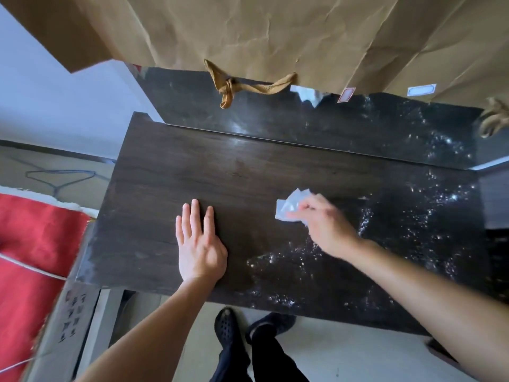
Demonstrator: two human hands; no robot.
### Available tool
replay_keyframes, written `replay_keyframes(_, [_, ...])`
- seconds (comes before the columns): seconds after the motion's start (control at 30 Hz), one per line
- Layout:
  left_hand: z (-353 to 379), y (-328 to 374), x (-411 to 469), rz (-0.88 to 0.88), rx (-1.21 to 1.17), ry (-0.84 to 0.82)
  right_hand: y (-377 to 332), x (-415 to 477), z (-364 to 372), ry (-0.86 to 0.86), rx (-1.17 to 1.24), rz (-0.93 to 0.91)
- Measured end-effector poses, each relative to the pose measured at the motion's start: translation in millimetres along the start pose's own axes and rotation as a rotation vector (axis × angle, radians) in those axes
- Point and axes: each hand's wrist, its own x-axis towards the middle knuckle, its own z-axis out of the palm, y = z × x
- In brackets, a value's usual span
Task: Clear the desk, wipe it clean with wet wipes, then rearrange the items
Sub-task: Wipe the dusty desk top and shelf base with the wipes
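The dark wooden desk (pixel 170 172) fills the middle of the view, its top bare of items. Its right half glistens with wet droplets; the left half looks dull and dry. My right hand (pixel 325 224) presses a crumpled white wet wipe (pixel 289 206) onto the desk near the centre-right, and the hand is motion-blurred. My left hand (pixel 199 244) lies flat on the desk left of centre, fingers apart, holding nothing.
Large brown paper bags (pixel 275 31) with rope handles hang over the desk's far edge. A red cloth (pixel 30 244) on a cardboard box (pixel 63 326) sits at the left. A wire hanger (pixel 57 177) lies on the floor beyond. My feet (pixel 248 329) stand under the near edge.
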Motion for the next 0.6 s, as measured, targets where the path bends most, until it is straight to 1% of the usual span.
replay_keyframes(0.03, [0,-1,0,0.005,-0.002,0.004,21,19,-11,0.113,-0.048,0.14])
replay_keyframes(0.07, [1,-1,0,0.008,-0.004,0.007,39,35,-22,0.185,-0.095,0.27])
replay_keyframes(0.1, [2,-1,0,0.009,-0.006,0.007,51,44,-28,0.219,-0.121,0.368])
replay_keyframes(0.13, [2,-1,0,0.011,-0.006,0.006,55,45,-26,0.249,-0.133,0.429])
replay_keyframes(0.17, [3,-2,0,0.013,-0.005,0.005,47,39,-15,0.274,-0.136,0.441])
replay_keyframes(0.2, [4,-2,0,0.014,-0.004,0.009,30,26,0,0.282,-0.124,0.397])
replay_keyframes(0.23, [4,-3,1,0.014,-0.004,0.014,6,7,17,0.278,-0.088,0.315])
replay_keyframes(0.3, [4,-4,0,0.017,-0.013,0.025,-39,-40,47,0.204,-0.004,0.122])
replay_keyframes(0.33, [4,-4,0,0.019,-0.023,0.03,-52,-60,52,0.149,0.013,0.056])
replay_keyframes(0.37, [3,-4,0,0.023,-0.029,0.032,-54,-71,51,0.088,0.02,0.024])
replay_keyframes(0.4, [3,-4,-1,0.026,-0.034,0.034,-46,-73,45,0.072,0.009,0.027])
replay_keyframes(0.43, [4,-5,-1,0.027,-0.041,0.038,-31,-67,37,0.11,-0.03,0.077])
replay_keyframes(0.47, [4,-5,-1,0.027,-0.048,0.042,-12,-57,28,0.18,-0.091,0.168])
replay_keyframes(0.53, [4,-6,-1,0.029,-0.058,0.041,17,-36,10,0.297,-0.181,0.412])
replay_keyframes(0.57, [4,-7,-1,0.034,-0.059,0.037,20,-29,9,0.343,-0.18,0.516])
replay_keyframes(0.6, [3,-10,-1,0.047,-0.061,0.028,11,-24,15,0.386,-0.163,0.574])
